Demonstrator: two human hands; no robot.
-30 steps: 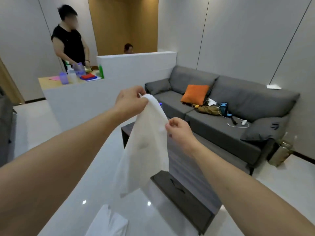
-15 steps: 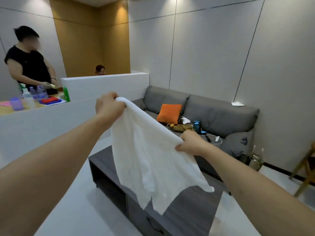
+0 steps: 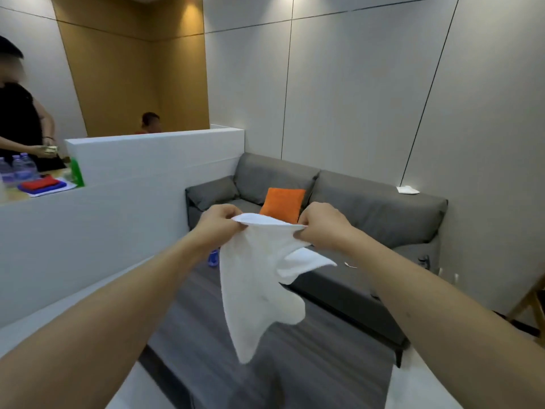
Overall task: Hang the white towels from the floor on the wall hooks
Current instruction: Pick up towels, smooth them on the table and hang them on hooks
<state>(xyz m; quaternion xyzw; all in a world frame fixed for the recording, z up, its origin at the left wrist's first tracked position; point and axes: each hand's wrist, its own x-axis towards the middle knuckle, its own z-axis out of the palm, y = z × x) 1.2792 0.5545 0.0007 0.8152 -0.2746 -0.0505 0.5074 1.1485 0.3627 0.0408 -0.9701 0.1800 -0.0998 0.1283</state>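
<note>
My left hand [image 3: 219, 224] has its fingers curled in a pinch on the top hem of the white towel [image 3: 256, 287], and my right hand [image 3: 320, 225] pinches the same hem a short way along, thumb and fingers closed over the cloth. The two grips sit close together, so the edge between them sags in a shallow loop instead of pulling taut. I judge that this is deliberate: bunching the hem gives a fold that could be slipped over a hook.

Below my hands the towel hangs free in the air, out in front of the grey sofa [image 3: 368, 208], its body twisted to a point at the bottom and one corner flipped out toward the right. It touches nothing but my fingers. It hangs above the dark low table [image 3: 295, 364] that stands before the sofa.

On the sofa, just behind my hands, stands an orange cushion [image 3: 282, 202], and a small white cloth [image 3: 407, 189] lies on top of the sofa's backrest at its right end. To the left of the sofa runs a white partition [image 3: 153, 160]; beyond it a person in black [image 3: 20, 122] stands at a counter with bottles.

I see no wall hooks here, so the hanging is not yet done; I would need to turn and find them.
</note>
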